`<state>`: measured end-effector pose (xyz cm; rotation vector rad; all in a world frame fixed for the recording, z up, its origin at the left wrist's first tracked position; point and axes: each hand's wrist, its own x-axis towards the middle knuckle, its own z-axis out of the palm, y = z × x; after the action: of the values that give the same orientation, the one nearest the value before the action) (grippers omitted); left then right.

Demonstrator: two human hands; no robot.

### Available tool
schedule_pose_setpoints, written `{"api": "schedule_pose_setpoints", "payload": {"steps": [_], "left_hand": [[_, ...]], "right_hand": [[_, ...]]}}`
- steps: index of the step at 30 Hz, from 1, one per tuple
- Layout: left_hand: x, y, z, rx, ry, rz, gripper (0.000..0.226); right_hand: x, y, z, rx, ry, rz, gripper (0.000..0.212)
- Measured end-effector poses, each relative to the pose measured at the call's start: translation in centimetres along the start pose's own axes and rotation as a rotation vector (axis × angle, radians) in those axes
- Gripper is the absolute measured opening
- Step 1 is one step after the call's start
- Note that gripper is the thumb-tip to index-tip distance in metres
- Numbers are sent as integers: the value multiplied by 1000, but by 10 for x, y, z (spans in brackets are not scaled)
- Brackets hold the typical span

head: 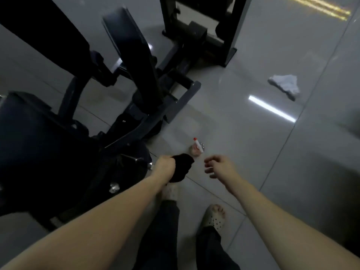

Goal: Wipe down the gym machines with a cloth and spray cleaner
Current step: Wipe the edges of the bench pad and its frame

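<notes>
The big dark gym machine (pixel 140 75) stood on the shiny tiled floor (pixel 253 152). It filled the left side, from near you to far away. It looked heavy and hard, with stiff bars and padded parts, so I think it would stay put when you rubbed it.

A white cloth (pixel 284 84) lay crumpled on the floor, far off to the right and well apart from everything else. It looked soft and light.

Your left hand (pixel 164 164) gripped a black cloth (pixel 182 168), near you and just beside the machine. Your fingers (pixel 165 157) were curled round its top, and the rest hung down loose. It looked soft, floppy and very light. I think bunching it in your fist would work best, so no end drags.

Your right hand (pixel 219 166) was in the air, just right of the black cloth, holding nothing. Its fingers were bent a little and spread apart.

The small spray bottle (pixel 197 149) sat on the floor, just past your hands. It had a white top with a red tip. It was blurry, so I could not tell how full it was. It looked hard, smooth and light, maybe a bit slippery. The best place to grab it would be round the middle, under the top.
</notes>
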<state>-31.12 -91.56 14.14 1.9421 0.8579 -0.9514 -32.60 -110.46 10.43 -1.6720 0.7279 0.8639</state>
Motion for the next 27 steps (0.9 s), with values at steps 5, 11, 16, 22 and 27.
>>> {"api": "schedule_pose_setpoints", "payload": {"steps": [5,11,16,22,27], "left_hand": [[109,12,43,532,-97,209,63],[247,3,114,746,-153,130,72],[283,14,146,614,-216,137,52],[278,13,161,594,-46,165,39],[188,43,151,771,-151,306,50]], "right_hand": [[110,21,4,-208,20,-36,34],[217,58,25,-118,24,5,41],[251,92,42,46,-52,33,53],[240,114,51,291,-43,25,64],[164,115,18,294,24,-72,50]]}}
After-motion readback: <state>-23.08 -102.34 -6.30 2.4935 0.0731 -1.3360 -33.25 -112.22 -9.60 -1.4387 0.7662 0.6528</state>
